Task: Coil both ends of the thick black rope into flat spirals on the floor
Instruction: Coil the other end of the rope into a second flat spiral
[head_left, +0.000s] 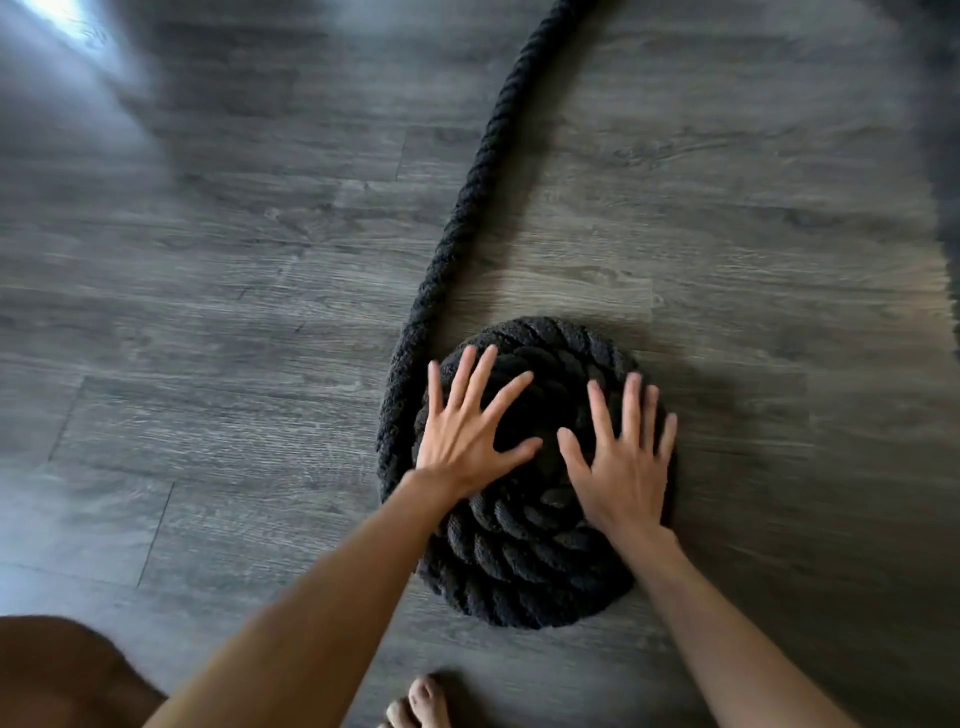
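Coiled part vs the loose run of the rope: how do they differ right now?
The coiled spiral is wound in tight flat rings; the loose run lies as one long curve leading off the top of the frame. The left hand and right hand lie flat on the spiral; nothing touches the loose run. Both are the same thick black twisted rope, lying on the floor.

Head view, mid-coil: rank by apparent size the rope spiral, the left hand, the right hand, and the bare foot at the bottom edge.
1. rope spiral: largest.
2. left hand and right hand: look alike, so not ranked against each other.
3. foot: smallest as seen, but only its toes are in frame.
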